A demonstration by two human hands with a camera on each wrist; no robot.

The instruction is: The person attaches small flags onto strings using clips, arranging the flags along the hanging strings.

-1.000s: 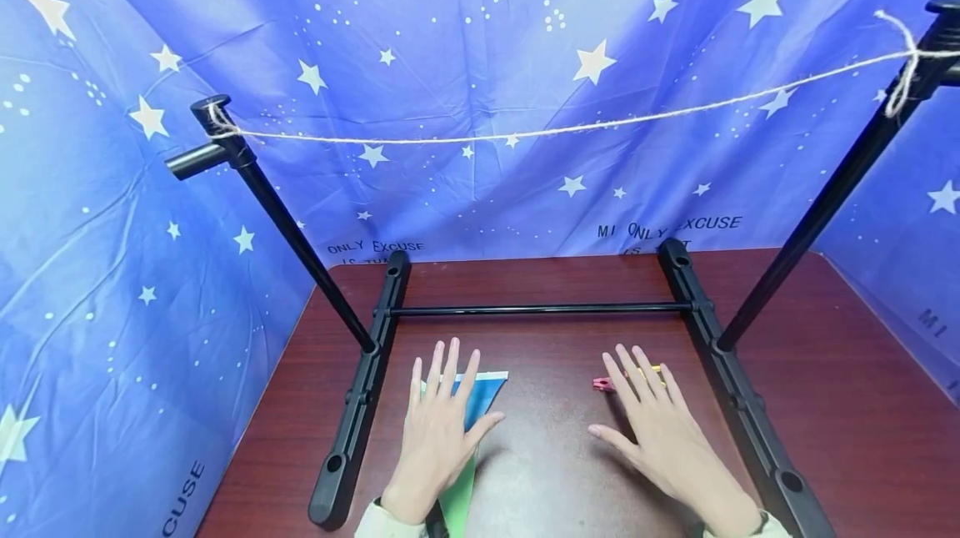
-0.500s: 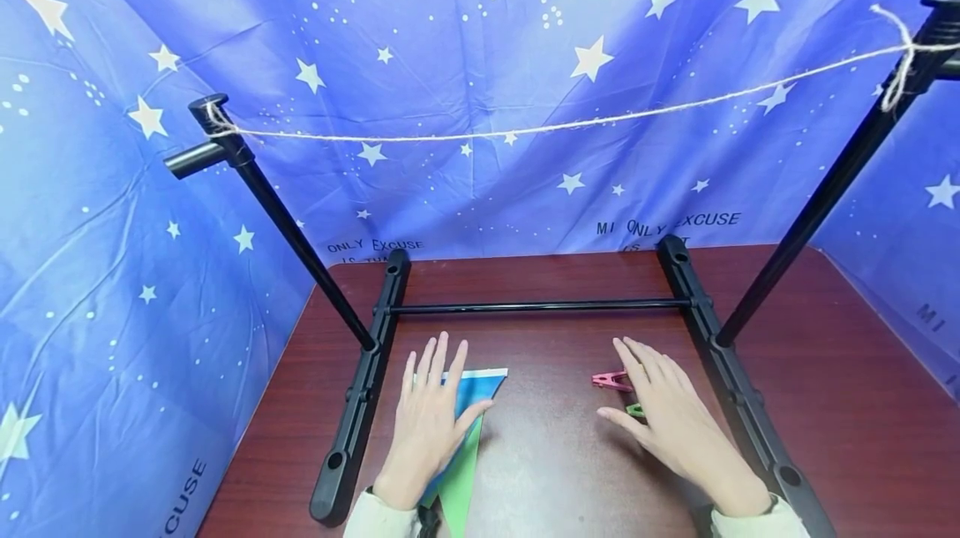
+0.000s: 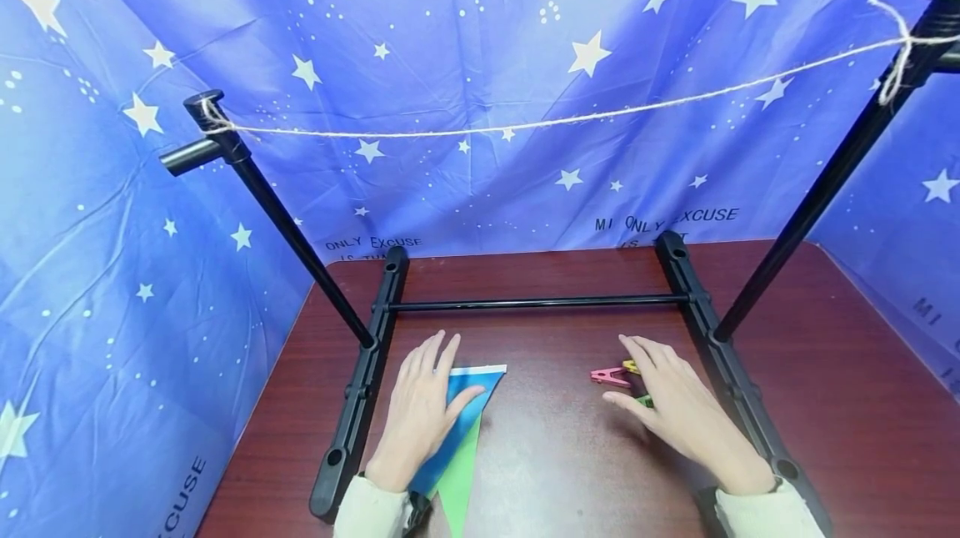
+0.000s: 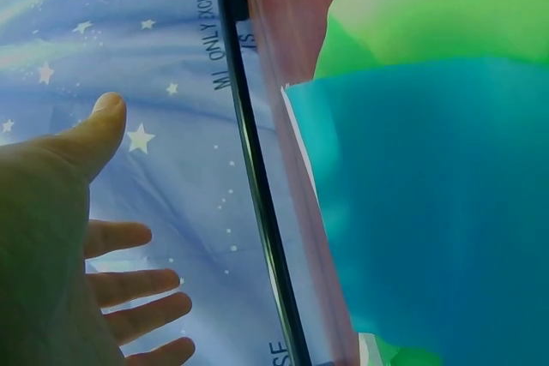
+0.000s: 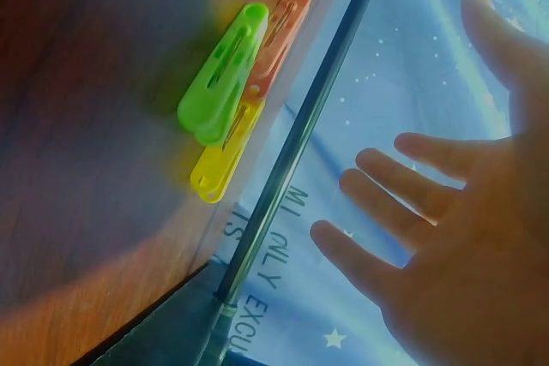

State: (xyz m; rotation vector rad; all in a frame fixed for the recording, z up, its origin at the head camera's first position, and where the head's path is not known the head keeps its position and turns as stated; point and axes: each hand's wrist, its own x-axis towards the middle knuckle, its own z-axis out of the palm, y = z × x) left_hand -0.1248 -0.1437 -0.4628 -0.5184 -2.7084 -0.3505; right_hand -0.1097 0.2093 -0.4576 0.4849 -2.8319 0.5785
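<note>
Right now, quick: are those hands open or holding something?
Left hand: open, empty, near blue and green triangular flags.
Right hand: open, empty, near pink, yellow and green plastic clips.

We've got a blue pennant (image 3: 456, 436), white strip (image 3: 480, 369) along its far edge, lying over a green pennant (image 3: 461, 473) that narrows toward us on the tabletop (image 3: 540, 446), and there on the right we spot a pink clip (image 3: 609, 375), yellow clip (image 5: 221, 160) and green clip (image 5: 221, 79) bunched together.
</note>
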